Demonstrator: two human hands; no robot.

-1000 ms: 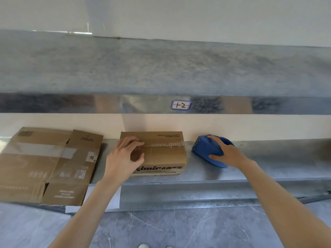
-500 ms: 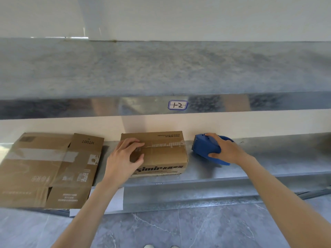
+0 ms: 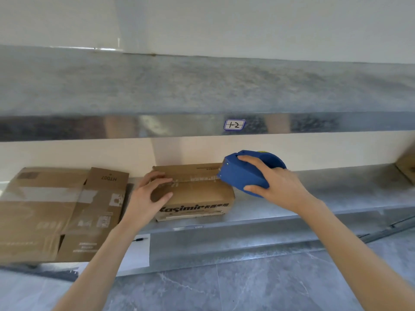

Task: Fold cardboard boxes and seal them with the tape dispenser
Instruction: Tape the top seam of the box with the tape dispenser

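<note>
1. Cardboard box is sitting on the metal shelf with its flaps folded shut; a flat cardboard sheet is lying just beside it on the left.
2. The left hand is pressing down on the left end of the box top, fingers bent a little; the right hand is wrapping tight round the blue tape dispenser; the two hands are staying apart, one at each end of the box.
3. The dispenser's nose is touching the right end of the box top, right where the two flaps are meeting; I think the taping is only just starting.
4. The box could be sliding away when the tape is being pulled across (the shelf is looking shiny and slippy); that is happening if the left hand is pressing too softly.
5. The tape could be going crooked and missing the gap; a tilting dispenser is causing that.
6. The left fingers are lying on the tape's path; they could be getting stuck under it or nicked by the cutter.
</note>
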